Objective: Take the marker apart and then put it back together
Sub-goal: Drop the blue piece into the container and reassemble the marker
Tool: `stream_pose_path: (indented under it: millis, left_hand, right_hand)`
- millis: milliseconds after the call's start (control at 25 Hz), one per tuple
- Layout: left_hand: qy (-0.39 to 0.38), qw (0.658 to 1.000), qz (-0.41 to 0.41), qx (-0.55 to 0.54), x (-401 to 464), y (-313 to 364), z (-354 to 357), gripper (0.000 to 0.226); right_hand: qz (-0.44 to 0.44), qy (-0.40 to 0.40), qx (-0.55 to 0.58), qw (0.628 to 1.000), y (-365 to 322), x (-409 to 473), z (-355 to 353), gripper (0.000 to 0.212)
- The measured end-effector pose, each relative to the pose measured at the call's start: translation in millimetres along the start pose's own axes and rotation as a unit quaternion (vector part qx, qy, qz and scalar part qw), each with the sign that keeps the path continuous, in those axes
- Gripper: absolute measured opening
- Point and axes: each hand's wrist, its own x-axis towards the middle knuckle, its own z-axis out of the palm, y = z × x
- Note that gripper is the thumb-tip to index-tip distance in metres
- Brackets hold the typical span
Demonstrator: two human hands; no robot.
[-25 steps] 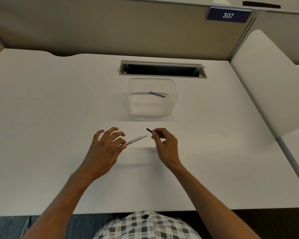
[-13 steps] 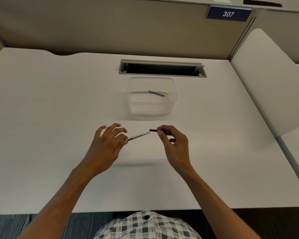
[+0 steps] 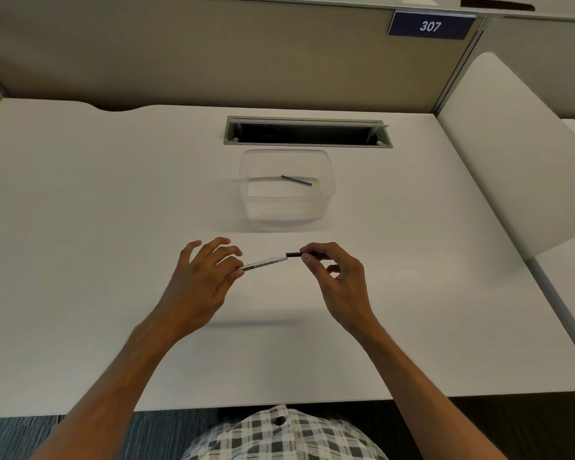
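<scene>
The marker barrel (image 3: 264, 263) is a slim white tube printed with black "WHITE BOARD" lettering, held above the desk and tilted so its right end sits slightly higher. A short dark piece (image 3: 294, 255) meets that right end in line with it, and whether it is pushed in or only touching cannot be told. A thin dark blue stick (image 3: 296, 180) lies slanted on the floor of the clear tub (image 3: 326, 197), well apart from the barrel.
</scene>
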Motion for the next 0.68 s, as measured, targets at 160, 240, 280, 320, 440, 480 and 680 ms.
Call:
stream_pose_path:
  millis: [160,240,280,320,440,480,680]
  left_hand:
    - [0.005,0.999,-0.005,-0.045,1.8,1.7,0.3,0.027]
    - [0.006,0.998,-0.009,-0.068,1.6,2.7,1.8,0.024]
    - [0.007,0.997,-0.010,-0.077,1.4,3.2,2.6,0.021]
    - [0.008,0.996,-0.012,-0.083,1.0,3.5,3.2,0.019]
    - [0.012,0.995,-0.019,-0.093,1.0,4.6,2.8,0.024]
    - [0.013,0.995,-0.021,-0.095,1.1,4.8,2.2,0.025]
    - [0.009,0.998,-0.008,-0.068,0.5,4.4,0.2,0.027]
  right_hand:
    - [0.011,0.002,0.015,1.000,-0.7,-0.1,-3.8,0.010]
    - [0.014,0.003,0.020,1.000,-1.1,0.1,-5.1,0.009]
    - [0.015,0.003,0.020,1.000,-1.4,0.3,-5.6,0.009]
    - [0.016,0.003,0.021,1.000,-1.5,0.3,-5.9,0.009]
    - [0.017,0.006,0.030,0.999,-1.8,0.3,-5.9,0.009]
    - [0.017,0.007,0.031,0.999,-1.8,0.0,-5.8,0.009]
    - [0.013,0.016,0.027,0.999,-2.8,0.6,-5.9,0.008]
